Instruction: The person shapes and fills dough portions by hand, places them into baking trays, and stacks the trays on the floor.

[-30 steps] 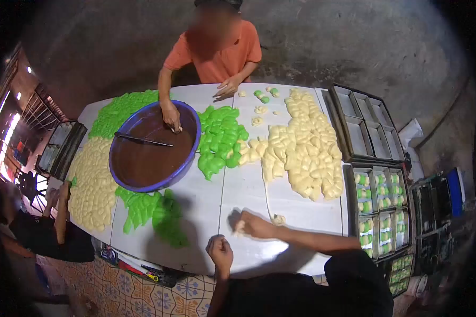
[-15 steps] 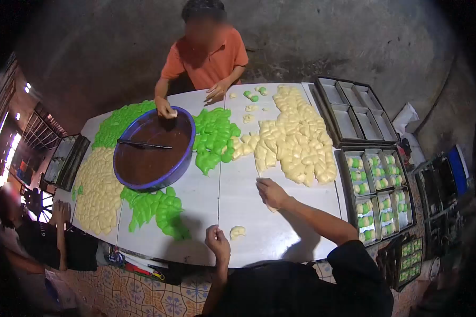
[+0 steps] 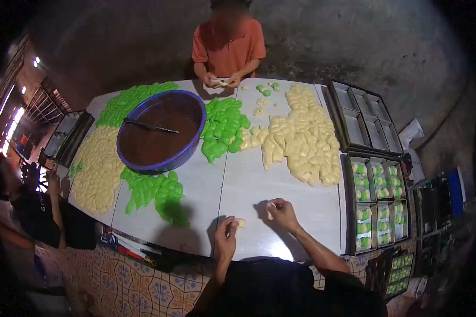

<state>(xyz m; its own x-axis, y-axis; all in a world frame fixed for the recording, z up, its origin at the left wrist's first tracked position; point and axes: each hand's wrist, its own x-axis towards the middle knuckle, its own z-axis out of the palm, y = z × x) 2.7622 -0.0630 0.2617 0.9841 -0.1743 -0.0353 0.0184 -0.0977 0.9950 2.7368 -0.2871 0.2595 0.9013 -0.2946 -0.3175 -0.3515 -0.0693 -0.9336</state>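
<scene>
The left hand [image 3: 225, 239] is hovering over the near edge of the tabletop [image 3: 206, 185], its fingers curling inward, and a small dough piece [image 3: 240, 223] is sitting right at their tips, on the side facing the other hand; whether they are gripping it or only touching it, I cannot tell. The right hand [image 3: 284, 215] is closing its fingers around a pale scrap [image 3: 271, 210], which is showing at the fingertips on the side toward the left hand. Beyond the right hand, a large heap of cream dough [image 3: 304, 145] is spreading across the tabletop, well apart from the fingers. A purple basin [image 3: 166, 169] of brown filling [image 3: 158, 142] is standing between patches of green dough [image 3: 222, 127]. Across from the hands, a person in an orange shirt [image 3: 230, 50] is holding another pale piece [image 3: 220, 83] in both hands.
</scene>
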